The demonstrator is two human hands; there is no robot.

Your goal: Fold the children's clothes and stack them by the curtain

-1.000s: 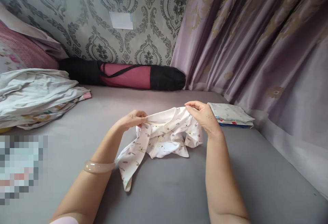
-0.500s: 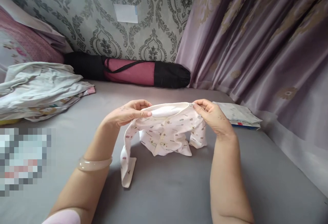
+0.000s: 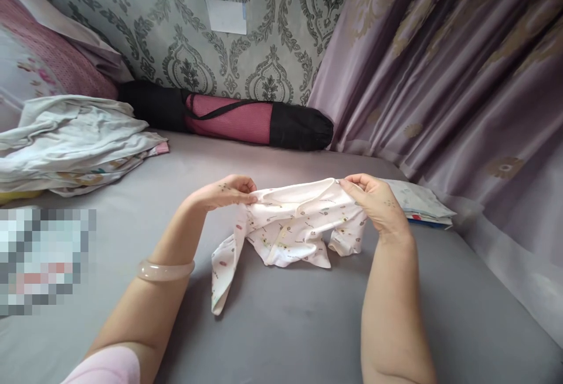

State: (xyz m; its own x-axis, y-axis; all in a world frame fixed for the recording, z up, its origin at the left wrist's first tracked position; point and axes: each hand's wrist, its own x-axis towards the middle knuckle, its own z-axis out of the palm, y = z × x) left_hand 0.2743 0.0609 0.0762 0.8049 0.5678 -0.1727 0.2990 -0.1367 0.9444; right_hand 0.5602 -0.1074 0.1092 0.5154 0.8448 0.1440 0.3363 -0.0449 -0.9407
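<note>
A small white baby shirt (image 3: pixel 292 226) with a tiny scattered print hangs between my hands, its lower hem resting on the grey bed sheet. My left hand (image 3: pixel 231 192) pinches the shirt at the left shoulder by the neckline. At the other shoulder, my right hand (image 3: pixel 367 196) grips the fabric between thumb and fingers. The neck edge is stretched nearly straight between them. One sleeve dangles below my left hand, its end bent to the left; the other sleeve hangs short and folded under my right hand.
Heaped pale clothes (image 3: pixel 74 138) lie at the left, with a blurred-out item (image 3: pixel 44 261) nearer me. A black and pink rolled bag (image 3: pixel 229 117) lies along the wall. Folded cloths (image 3: pixel 417 199) sit beyond my right hand, near the purple curtain (image 3: pixel 440 67).
The neckline is pulled tauter and its opening has narrowed. The left sleeve has swung and its end is turned differently. The right hand has moved slightly right, and the view has shifted a little.
</note>
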